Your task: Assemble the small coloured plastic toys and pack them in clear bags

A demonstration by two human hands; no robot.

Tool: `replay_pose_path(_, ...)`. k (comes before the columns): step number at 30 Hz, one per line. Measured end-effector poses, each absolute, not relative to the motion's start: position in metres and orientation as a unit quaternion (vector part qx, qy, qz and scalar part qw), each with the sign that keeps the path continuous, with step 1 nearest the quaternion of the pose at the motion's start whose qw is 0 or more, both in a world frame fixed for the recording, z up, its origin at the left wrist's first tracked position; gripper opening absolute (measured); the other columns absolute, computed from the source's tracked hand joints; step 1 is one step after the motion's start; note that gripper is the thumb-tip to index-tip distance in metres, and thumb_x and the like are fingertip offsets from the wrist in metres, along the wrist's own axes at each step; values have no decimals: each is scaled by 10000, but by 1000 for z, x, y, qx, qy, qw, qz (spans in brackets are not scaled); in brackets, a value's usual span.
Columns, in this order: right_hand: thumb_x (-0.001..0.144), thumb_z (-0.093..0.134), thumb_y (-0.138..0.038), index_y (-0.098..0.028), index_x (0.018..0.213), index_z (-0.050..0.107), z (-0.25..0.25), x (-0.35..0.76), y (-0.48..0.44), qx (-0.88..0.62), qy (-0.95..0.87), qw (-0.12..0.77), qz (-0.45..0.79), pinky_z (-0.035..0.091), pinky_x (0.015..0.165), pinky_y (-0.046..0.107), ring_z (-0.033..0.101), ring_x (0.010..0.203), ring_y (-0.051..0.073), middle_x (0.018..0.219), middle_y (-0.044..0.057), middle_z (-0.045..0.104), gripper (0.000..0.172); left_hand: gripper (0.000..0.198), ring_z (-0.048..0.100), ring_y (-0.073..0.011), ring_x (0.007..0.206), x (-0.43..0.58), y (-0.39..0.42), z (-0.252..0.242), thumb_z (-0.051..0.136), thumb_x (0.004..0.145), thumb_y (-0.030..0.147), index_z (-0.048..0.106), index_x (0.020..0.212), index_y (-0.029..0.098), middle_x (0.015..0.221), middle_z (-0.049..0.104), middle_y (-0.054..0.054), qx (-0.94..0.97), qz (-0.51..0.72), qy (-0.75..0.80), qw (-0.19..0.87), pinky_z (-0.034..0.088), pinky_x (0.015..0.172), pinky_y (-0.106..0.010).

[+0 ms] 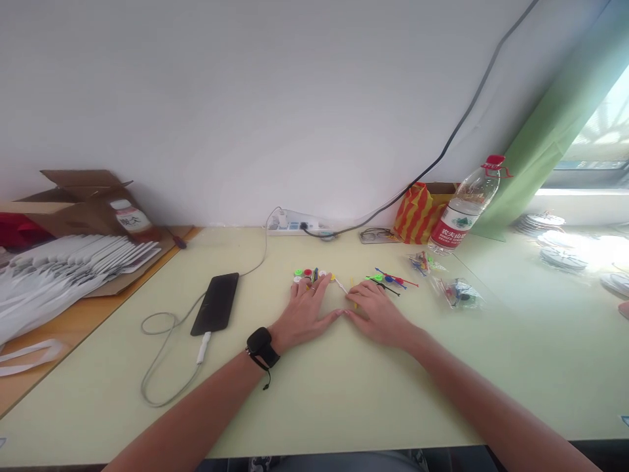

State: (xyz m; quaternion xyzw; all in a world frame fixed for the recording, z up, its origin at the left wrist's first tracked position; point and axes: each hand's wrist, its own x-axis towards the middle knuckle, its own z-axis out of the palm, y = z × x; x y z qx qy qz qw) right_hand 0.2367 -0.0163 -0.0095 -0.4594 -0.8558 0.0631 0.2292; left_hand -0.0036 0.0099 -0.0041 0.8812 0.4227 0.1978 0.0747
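Note:
My left hand (305, 311) lies palm down on the table with its fingers spread over small coloured pieces. Round pieces lie around its fingertips, among them a green disc (298, 273) and a red disc (307, 272). My right hand (377, 309) also rests palm down, thumb apart from the fingers. Its fingertips are at the lower end of a thin white stick (340, 284) between the hands. The two thumb tips meet or nearly meet. Just beyond the right hand lie thin blue, red and black sticks (393, 278) and a green disc (376, 278). The palms hide what is beneath.
A phone (215, 304) on a white cable lies to the left. Small plastic packets (459, 293), a large water bottle (457, 213) and a striped bag (417, 213) stand or lie at right. A power strip (295, 224) is against the wall. White bags (63, 269) are stacked far left.

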Motion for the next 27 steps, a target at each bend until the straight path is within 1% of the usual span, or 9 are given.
replay_pose_path(3, 1032, 602, -299, -200, 1156, 707, -12, 238, -15, -473, -849, 226, 59, 462, 1043, 507, 549, 1206, 315, 1204, 119, 692, 191, 730, 450, -404, 1311, -4, 10, -4, 540, 1014, 584, 340, 1633, 252, 1578, 507, -136, 882, 210, 416, 75, 361, 1123, -624)
replay_pose_path(6, 1023, 606, -299, -195, 1160, 704, -13, 240, -14, -497, -839, 218, 45, 457, 1058, 529, 543, 1217, 325, 1225, 122, 681, 198, 641, 467, -371, 1296, -4, 10, -3, 565, 1022, 517, 404, 1590, 264, 1486, 574, -118, 885, 230, 395, 88, 393, 1124, -583)
replay_pose_path(10, 1028, 593, -304, -192, 1181, 687, -12, 243, -14, -511, -833, 207, 40, 456, 1070, 543, 529, 1241, 339, 1263, 122, 667, 211, 529, 456, -334, 1316, -4, 10, -5, 580, 1033, 399, 475, 1527, 242, 1421, 600, -103, 881, 267, 383, 77, 377, 1174, -549)
replay_pose_path(13, 1023, 592, -296, -191, 1163, 679, -12, 244, -14, -511, -834, 204, 37, 454, 1081, 550, 533, 1246, 344, 1262, 127, 668, 195, 392, 461, -339, 1299, -5, 13, -9, 600, 1021, 321, 591, 1402, 230, 1426, 604, -104, 879, 270, 390, 57, 404, 1142, -568)
replay_pose_path(16, 1011, 601, -300, -190, 1153, 676, -15, 244, -13, -516, -827, 219, 36, 468, 1071, 550, 554, 1229, 348, 1247, 131, 671, 195, 237, 475, -335, 1258, -7, 15, -10, 603, 1012, 254, 678, 1235, 229, 1375, 651, -89, 883, 270, 379, 53, 437, 1094, -565)
replay_pose_path(19, 1002, 593, -299, -183, 1179, 673, -16, 246, -9, -516, -813, 265, 41, 494, 1049, 543, 591, 1195, 342, 1252, 137, 669, 226, 164, 515, -301, 1157, -7, 12, -6, 577, 1023, 224, 695, 1137, 230, 1194, 730, -67, 891, 276, 350, 79, 480, 1036, -518)
replay_pose_path(21, 1008, 552, -275, -192, 1183, 674, -13, 248, -7, -513, -793, 324, 52, 524, 1012, 511, 627, 1155, 319, 1236, 132, 677, 230, 179, 542, -280, 1090, -5, 7, -4, 572, 1030, 235, 692, 1163, 240, 1088, 745, -58, 890, 280, 340, 115, 511, 987, -485)
replay_pose_path(24, 1021, 512, -274, -217, 1105, 697, -4, 251, -5, -504, -744, 429, 93, 577, 878, 418, 683, 986, 255, 1123, 98, 710, 211, 238, 577, -268, 1087, -3, 0, -4, 604, 1020, 275, 688, 1242, 254, 1125, 724, -72, 876, 292, 343, 173, 535, 965, -463)
replay_pose_path(27, 1017, 562, -359, -229, 989, 725, 7, 252, -8, -500, -694, 499, 140, 584, 763, 369, 683, 834, 221, 993, 69, 730, 210, 192, 616, -257, 1124, -1, -4, -6, 662, 986, 315, 717, 1162, 261, 1189, 693, -80, 855, 307, 347, 230, 539, 995, -446)
